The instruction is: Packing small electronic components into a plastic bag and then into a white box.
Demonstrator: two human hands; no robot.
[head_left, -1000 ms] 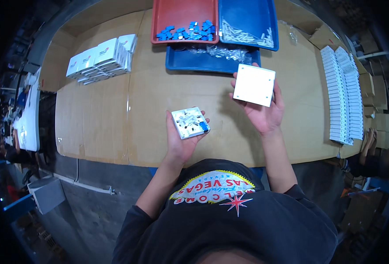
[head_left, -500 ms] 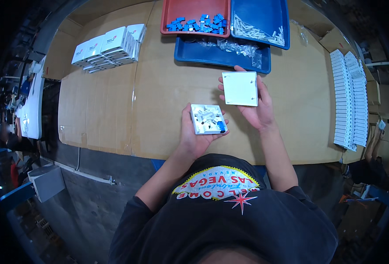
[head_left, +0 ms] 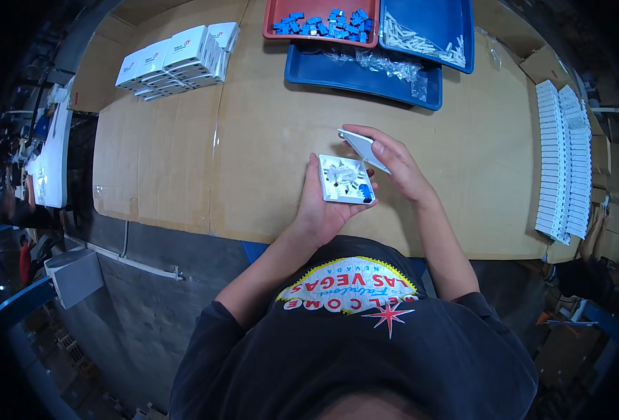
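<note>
My left hand is closed round a small square white box base, its open side facing up. Inside the base lie a clear plastic bag with small parts and a blue connector in the corner nearest my fingers. Above and just right of it, my right hand grips a thin white square cover by its edges. The cover is tilted over the far right side of the base, apart from it as far as I can see. Some fingers of my right hand are hidden behind the cover.
A red tray of blue connectors and a blue tray of white sticks stand at the back, partly over another blue tray holding clear bags. Stacked white boxes stand far left; long rows of white pieces line the right.
The cover has tipped from facing me to a steep slant and come down toward the base. My left hand has shifted the base slightly right and away from me.
</note>
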